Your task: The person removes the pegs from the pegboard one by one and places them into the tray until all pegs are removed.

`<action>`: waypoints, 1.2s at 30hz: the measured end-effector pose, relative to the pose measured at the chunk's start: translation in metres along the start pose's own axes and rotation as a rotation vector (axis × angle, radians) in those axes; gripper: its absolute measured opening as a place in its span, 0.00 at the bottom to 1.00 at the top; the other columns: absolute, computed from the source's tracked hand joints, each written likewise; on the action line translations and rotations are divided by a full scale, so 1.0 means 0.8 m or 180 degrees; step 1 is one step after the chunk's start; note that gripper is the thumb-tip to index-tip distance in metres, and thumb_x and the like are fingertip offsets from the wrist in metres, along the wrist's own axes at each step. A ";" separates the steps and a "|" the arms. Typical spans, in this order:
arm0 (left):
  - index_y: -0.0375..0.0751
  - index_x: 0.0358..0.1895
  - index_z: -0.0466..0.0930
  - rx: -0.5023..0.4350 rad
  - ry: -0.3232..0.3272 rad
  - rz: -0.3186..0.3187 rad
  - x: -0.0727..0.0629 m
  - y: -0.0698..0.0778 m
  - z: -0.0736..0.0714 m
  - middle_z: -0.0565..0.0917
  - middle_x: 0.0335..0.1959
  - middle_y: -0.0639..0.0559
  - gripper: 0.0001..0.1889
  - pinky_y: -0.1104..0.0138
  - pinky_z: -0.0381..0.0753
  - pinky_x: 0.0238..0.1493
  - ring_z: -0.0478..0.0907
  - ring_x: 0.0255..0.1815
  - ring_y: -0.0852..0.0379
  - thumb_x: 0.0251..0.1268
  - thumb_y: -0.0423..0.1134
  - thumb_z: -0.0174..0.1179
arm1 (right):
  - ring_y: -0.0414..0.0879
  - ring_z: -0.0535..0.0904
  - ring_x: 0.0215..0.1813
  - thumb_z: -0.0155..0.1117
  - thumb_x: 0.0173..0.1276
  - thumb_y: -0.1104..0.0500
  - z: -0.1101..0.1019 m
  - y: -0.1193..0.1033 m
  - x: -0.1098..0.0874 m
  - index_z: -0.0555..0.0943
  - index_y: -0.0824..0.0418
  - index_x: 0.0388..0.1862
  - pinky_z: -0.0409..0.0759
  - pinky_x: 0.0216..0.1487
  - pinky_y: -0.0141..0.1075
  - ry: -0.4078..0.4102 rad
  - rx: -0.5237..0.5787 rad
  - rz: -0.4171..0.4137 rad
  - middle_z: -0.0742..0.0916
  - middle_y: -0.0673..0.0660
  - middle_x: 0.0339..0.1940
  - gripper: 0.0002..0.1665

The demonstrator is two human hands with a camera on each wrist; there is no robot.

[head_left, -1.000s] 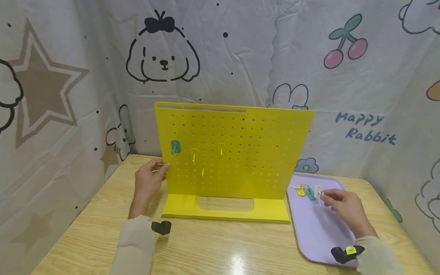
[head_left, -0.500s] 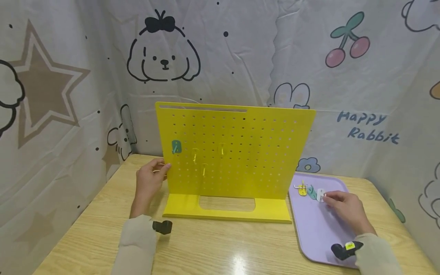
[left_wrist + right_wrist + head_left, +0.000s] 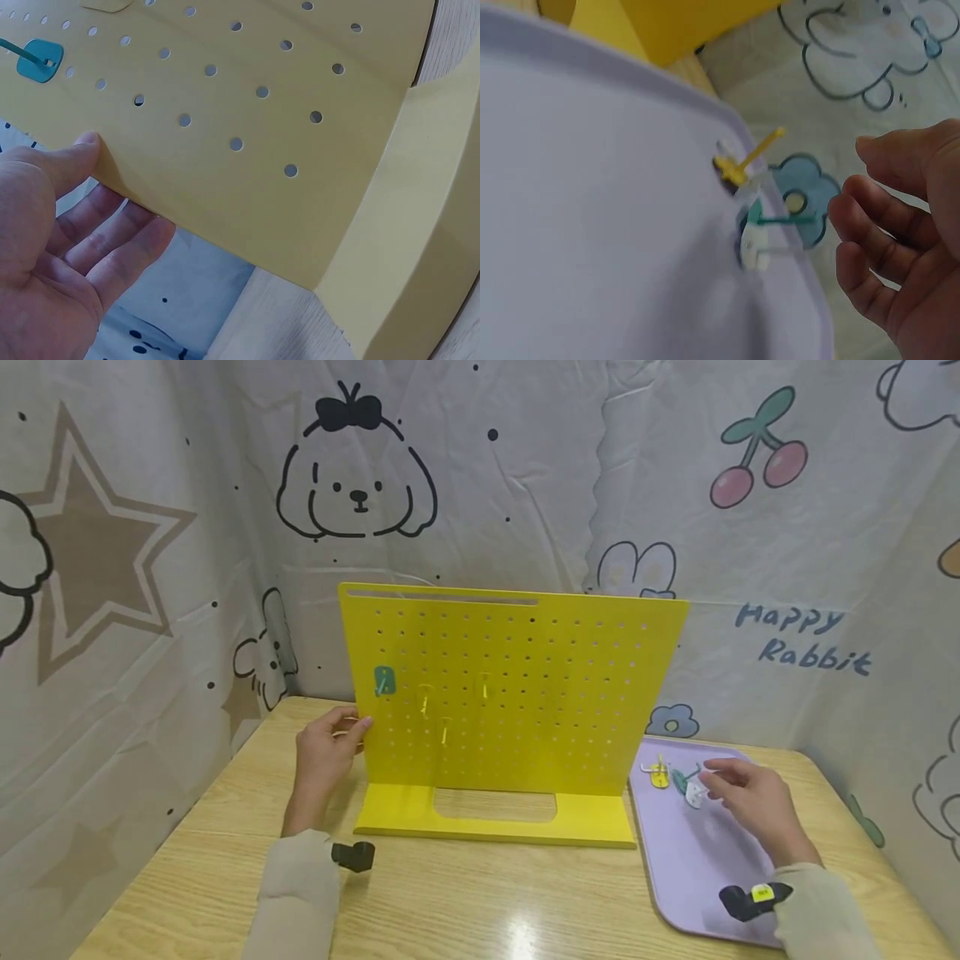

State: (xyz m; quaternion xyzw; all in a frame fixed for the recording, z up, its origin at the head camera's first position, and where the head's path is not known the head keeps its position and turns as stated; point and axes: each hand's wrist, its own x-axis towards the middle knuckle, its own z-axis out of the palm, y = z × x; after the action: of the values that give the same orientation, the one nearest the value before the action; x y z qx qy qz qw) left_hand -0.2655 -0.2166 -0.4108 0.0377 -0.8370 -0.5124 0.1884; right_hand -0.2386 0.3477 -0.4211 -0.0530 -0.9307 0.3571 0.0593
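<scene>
Left hand [image 3: 324,755] pinching the pegboard [image 3: 513,742], the loose, empty right hand [image 3: 753,800] at lower right could snag the green hook [image 3: 679,781], as the white hook [image 3: 694,794] overlaps it.

Work surface: table [image 3: 442,893], light wood-grain finish. Background: pale, creased fabric backdrop [image 3: 536,452]. Printed on it: brown star [image 3: 105,547] at left; dog head [image 3: 358,497] right of the star; pink cherries [image 3: 730,488], upper right; blue lettering "Happy Rabbit" [image 3: 784,620] beneath the cherries; blue flower [image 3: 672,722] lower left of the lettering
</scene>
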 end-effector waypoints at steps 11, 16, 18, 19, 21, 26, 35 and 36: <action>0.35 0.54 0.82 -0.0001 0.0025 0.0040 0.001 0.000 0.000 0.85 0.43 0.39 0.15 0.67 0.88 0.38 0.87 0.42 0.44 0.72 0.41 0.63 | 0.58 0.78 0.51 0.63 0.74 0.46 0.003 -0.080 -0.027 0.79 0.64 0.64 0.82 0.43 0.37 0.0145 0.0158 -0.0389 0.84 0.66 0.54 0.29; 0.35 0.55 0.81 -0.0022 0.0019 0.0018 0.001 -0.001 0.001 0.85 0.44 0.39 0.15 0.68 0.88 0.37 0.87 0.41 0.44 0.72 0.41 0.63 | 0.55 0.79 0.47 0.64 0.73 0.47 0.006 -0.106 -0.034 0.81 0.63 0.61 0.82 0.36 0.30 0.0178 0.0294 -0.0665 0.85 0.63 0.51 0.27; 0.35 0.55 0.81 -0.0027 0.0018 0.0006 0.001 -0.001 0.001 0.85 0.44 0.38 0.15 0.68 0.88 0.38 0.86 0.41 0.44 0.72 0.41 0.63 | 0.53 0.80 0.44 0.65 0.73 0.47 0.010 -0.115 -0.035 0.81 0.64 0.60 0.82 0.33 0.30 0.0184 0.0379 -0.0749 0.86 0.62 0.50 0.26; 0.35 0.55 0.81 -0.0030 0.0019 0.0000 0.001 -0.001 0.001 0.85 0.44 0.38 0.15 0.68 0.88 0.38 0.86 0.41 0.44 0.72 0.41 0.63 | 0.52 0.80 0.43 0.66 0.72 0.48 0.012 -0.119 -0.035 0.81 0.64 0.60 0.82 0.32 0.30 0.0191 0.0416 -0.0801 0.86 0.62 0.49 0.26; 0.35 0.55 0.81 -0.0030 0.0018 -0.0012 0.001 0.000 0.001 0.85 0.44 0.38 0.15 0.67 0.88 0.38 0.86 0.41 0.44 0.72 0.40 0.62 | 0.51 0.81 0.41 0.67 0.72 0.51 0.017 -0.128 -0.034 0.82 0.65 0.58 0.83 0.31 0.33 0.0192 0.0476 -0.0925 0.87 0.62 0.48 0.24; 0.35 0.55 0.81 -0.0031 0.0013 -0.0022 0.000 0.001 0.001 0.85 0.44 0.39 0.15 0.65 0.89 0.39 0.86 0.41 0.45 0.72 0.40 0.63 | 0.48 0.82 0.39 0.68 0.71 0.57 0.032 -0.150 -0.029 0.84 0.67 0.54 0.84 0.34 0.33 0.0099 0.0613 -0.1264 0.88 0.60 0.45 0.18; 0.35 0.56 0.81 -0.0040 -0.0013 -0.0015 0.001 0.000 -0.001 0.85 0.45 0.38 0.16 0.61 0.89 0.41 0.86 0.42 0.44 0.73 0.41 0.62 | 0.49 0.83 0.41 0.69 0.70 0.59 0.057 -0.195 -0.025 0.84 0.66 0.53 0.83 0.39 0.32 -0.0222 0.0977 -0.1502 0.88 0.57 0.45 0.16; 0.35 0.56 0.81 -0.0041 -0.0018 -0.0017 0.001 0.000 -0.001 0.85 0.45 0.38 0.16 0.61 0.89 0.41 0.86 0.42 0.44 0.73 0.41 0.62 | 0.49 0.83 0.41 0.69 0.70 0.58 0.060 -0.199 -0.025 0.84 0.66 0.53 0.83 0.39 0.32 -0.0257 0.0996 -0.1496 0.88 0.57 0.46 0.17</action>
State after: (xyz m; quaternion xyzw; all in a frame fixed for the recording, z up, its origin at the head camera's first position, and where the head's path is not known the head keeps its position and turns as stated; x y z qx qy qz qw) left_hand -0.2660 -0.2175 -0.4106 0.0373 -0.8341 -0.5184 0.1849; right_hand -0.2352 0.1955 -0.3512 0.1883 -0.8526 0.4747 0.1109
